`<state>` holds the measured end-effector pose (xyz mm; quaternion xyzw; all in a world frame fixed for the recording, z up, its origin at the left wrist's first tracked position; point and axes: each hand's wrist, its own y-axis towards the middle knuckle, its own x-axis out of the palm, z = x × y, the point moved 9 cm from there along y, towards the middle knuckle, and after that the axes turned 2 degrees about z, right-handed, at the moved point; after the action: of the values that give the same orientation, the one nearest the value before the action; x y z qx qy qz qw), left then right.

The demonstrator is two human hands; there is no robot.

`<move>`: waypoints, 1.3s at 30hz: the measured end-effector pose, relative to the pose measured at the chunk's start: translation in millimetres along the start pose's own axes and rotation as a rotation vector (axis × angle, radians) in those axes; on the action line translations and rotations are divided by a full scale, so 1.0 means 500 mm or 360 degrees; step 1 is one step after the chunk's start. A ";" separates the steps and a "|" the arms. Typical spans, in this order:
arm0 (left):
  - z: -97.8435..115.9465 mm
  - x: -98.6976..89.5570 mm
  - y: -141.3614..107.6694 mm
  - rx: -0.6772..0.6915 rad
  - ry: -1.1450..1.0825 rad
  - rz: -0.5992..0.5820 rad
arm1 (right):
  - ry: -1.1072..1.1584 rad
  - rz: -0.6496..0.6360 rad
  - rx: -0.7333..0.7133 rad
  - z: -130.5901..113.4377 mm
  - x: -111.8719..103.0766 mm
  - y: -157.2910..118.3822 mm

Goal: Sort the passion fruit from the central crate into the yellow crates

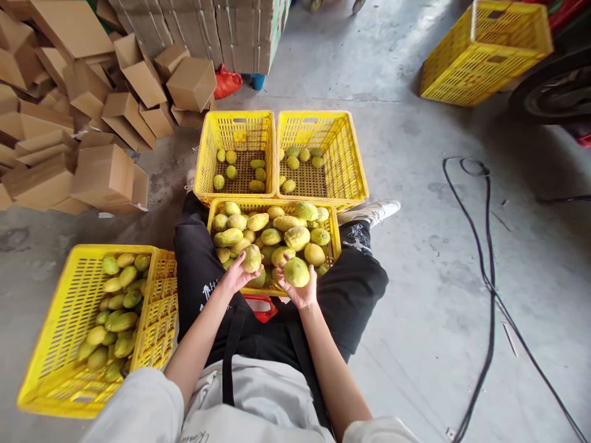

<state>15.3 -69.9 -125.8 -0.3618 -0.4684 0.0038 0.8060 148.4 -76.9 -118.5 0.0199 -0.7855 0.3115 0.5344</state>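
My left hand (236, 275) is wrapped round a small yellow-green papaya (252, 258). In my right hand (302, 295) rests a rounder green-yellow papaya (296, 272), with the fingers curled about it. Both hands are over the near edge of a yellow crate (335, 231) heaped with papayas (297, 237), which stands between my legs. Just beyond it are two more yellow crates side by side: the left one (235, 115) and the right one (316, 115) each hold several papayas on the bottom.
At my left a tilted yellow crate (55, 326) holds many papayas (122, 320). Cardboard boxes (104, 175) are piled at the far left. A yellow crate (480, 67) stands by a wheel (558, 86) at the far right. A black cable (492, 277) lies on the floor.
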 end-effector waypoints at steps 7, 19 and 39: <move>-0.003 0.005 0.003 0.0048 0.0204 -0.0107 | -0.0025 0.0137 0.0075 0.013 -0.030 0.009; -0.009 -0.002 0.009 -0.0010 0.0197 -0.0086 | -0.0070 0.0021 -0.0037 0.002 -0.001 0.007; -0.018 0.010 0.000 -0.0099 0.0134 -0.0130 | -0.0024 0.0024 0.0202 0.035 -0.015 0.008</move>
<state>25.1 -73.1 -124.6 -0.3671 -0.4482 -0.0588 0.8129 135.7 -84.7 -131.0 0.0502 -0.7684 0.3645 0.5237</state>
